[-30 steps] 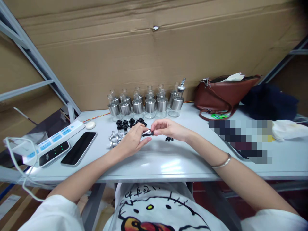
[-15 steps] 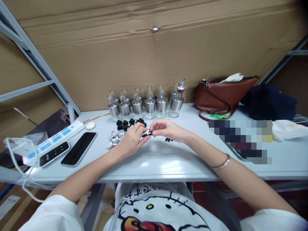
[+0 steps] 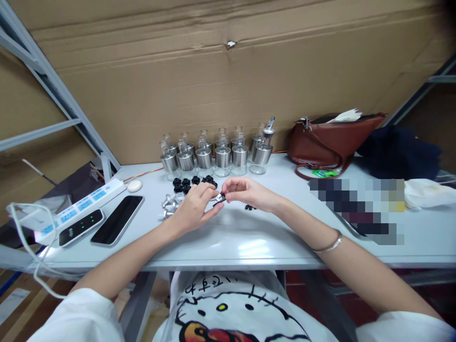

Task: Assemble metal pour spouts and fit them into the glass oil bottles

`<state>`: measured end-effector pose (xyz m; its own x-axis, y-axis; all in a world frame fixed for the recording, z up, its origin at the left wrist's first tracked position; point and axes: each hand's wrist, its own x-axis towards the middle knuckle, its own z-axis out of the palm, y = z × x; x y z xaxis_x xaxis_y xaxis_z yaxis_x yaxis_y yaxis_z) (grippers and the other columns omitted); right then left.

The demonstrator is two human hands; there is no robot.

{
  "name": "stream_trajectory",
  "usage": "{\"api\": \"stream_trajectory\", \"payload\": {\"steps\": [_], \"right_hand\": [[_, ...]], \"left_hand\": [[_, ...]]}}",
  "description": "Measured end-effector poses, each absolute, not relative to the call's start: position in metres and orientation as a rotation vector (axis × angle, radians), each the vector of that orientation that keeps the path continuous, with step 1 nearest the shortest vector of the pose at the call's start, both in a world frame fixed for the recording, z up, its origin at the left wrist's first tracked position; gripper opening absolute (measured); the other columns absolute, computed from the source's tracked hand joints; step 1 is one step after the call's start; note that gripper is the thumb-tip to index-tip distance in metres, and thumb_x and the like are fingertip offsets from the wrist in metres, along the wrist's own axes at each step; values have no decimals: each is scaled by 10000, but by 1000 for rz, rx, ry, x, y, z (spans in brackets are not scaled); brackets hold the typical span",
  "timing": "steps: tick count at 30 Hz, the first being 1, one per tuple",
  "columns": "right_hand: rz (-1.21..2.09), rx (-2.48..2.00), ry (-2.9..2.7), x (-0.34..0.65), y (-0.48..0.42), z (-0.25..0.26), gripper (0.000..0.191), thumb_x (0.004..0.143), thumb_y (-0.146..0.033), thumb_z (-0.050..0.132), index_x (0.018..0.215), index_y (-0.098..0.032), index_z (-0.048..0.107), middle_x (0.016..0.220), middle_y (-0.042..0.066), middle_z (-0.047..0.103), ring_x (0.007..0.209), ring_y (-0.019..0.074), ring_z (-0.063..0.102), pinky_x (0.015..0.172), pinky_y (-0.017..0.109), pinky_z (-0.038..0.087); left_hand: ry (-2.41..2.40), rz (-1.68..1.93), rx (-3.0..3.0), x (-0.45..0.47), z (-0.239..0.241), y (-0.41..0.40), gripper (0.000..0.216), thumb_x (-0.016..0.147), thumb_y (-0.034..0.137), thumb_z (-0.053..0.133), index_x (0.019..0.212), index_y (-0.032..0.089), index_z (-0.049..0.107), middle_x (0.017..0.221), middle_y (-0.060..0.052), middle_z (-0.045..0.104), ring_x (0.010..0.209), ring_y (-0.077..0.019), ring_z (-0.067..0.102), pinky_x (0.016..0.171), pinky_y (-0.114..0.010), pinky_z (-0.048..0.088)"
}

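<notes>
Pinches a small black-and-silver piece (image 3: 220, 199) between left hand (image 3: 192, 209) and right hand (image 3: 247, 194) at the frame's centre, tilting it more steeply than a second ago; cannot make out its full shape. Half-hides shiny silver metal parts (image 3: 168, 203) left of centre, tiny black parts (image 3: 250, 207) right of centre.

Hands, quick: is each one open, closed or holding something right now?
Left hand: closed on a small black-and-silver part.
Right hand: closed, pinching at that part's end.

The left grip (image 3: 194, 207) partly hides the black piece (image 3: 219, 201) — shape unclear.
</notes>
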<state>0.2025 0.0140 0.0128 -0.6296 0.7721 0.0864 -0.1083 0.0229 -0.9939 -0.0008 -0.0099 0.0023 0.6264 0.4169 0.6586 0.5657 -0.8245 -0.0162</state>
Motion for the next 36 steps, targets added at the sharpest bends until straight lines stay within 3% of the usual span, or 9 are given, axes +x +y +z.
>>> {"api": "stream_trajectory", "payload": {"steps": [11,18,24,36], "right_hand": [[1423,-697,-1670,197,16,8,245,643,-210,759,860,-161,657,776,-12,628,744,106,579,789,298,471],[1347,-657,-1775,195,13,9,262,710,-288,706,945,-173,696,918,41,675,859,149,606,828,342,496],[1308,-748,-1741,196,13,9,246,670,-337,742,816,-152,671,766,21,668,720,135,609,745,328,496],[1064,-735,-1764,194,12,6,261,675,-372,741,809,-154,690,761,39,674,702,149,605,729,337,508]], "left_hand": [[-917,-1015,-2569,-2,2,-7,120,915,270,451,952,157,465,926,-85,559,842,-188,540,732,-319,458],[-845,-1071,-2674,-2,1,-7,95,917,262,447,947,172,452,904,-69,553,838,-175,552,719,-305,468],[-882,-1082,-2637,-2,2,-8,116,921,269,437,978,170,455,953,-88,552,883,-188,554,738,-320,468],[-989,-1068,-2590,-3,1,-6,150,928,295,426,989,162,456,958,-91,546,886,-201,545,780,-342,463]]}}
